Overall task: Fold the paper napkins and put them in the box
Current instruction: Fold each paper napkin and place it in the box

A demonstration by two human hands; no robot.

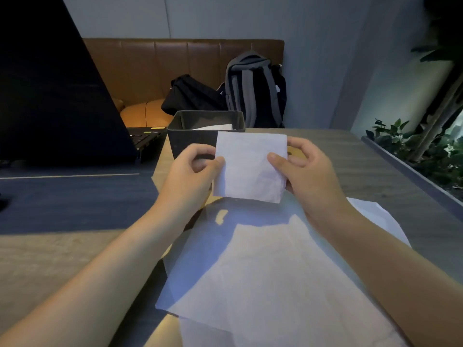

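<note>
A folded white napkin (pixel 249 166) is held up above the table, just in front of the dark grey box (pixel 185 139). My left hand (pixel 193 171) pinches its left edge between thumb and fingers. My right hand (pixel 304 171) pinches its right side, thumb on the front face. Inside the box the white edge of another folded napkin (pixel 213 127) shows. Below my hands, unfolded white napkins (pixel 263 271) lie spread flat on the table in an overlapping pile.
An open black laptop (pixel 50 96) stands at the left on a dark mat (pixel 75 201). Behind the wooden table (pixel 375 171) is a brown bench with a grey backpack (pixel 253 88) and a black bag (pixel 190 96). A planter with green leaves (pixel 431 151) borders the right edge.
</note>
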